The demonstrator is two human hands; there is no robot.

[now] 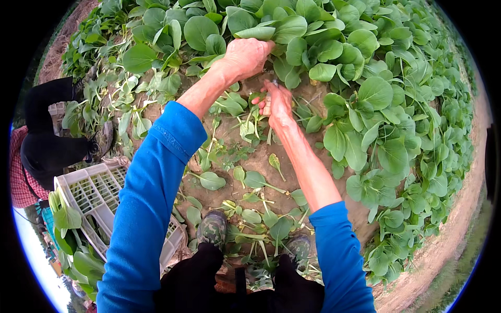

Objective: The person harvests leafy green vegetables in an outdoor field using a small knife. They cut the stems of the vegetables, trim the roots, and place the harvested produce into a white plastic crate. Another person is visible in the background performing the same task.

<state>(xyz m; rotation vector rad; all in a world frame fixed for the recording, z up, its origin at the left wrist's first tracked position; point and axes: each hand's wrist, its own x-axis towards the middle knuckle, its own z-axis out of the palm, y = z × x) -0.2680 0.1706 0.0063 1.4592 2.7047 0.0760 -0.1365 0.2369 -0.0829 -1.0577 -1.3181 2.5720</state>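
Near the top centre, my left hand (248,56) is closed around the leaves of a leafy green plant (289,29) that looks like bok choy. Just below and to the right, my right hand (276,99) grips a small tool by its light wooden handle (267,105). A bit of metal shows above the fingers, but the rest of the tool is hidden. The hands are close together, apart from each other, over bare soil at the edge of the standing plants.
A white plastic crate (103,199) with greens stands at left. Behind it crouches a person (51,129) in dark trousers. Cut leaves (254,180) litter the soil around my camouflage boots (212,229). Dense plants (391,117) grow ahead and at right.
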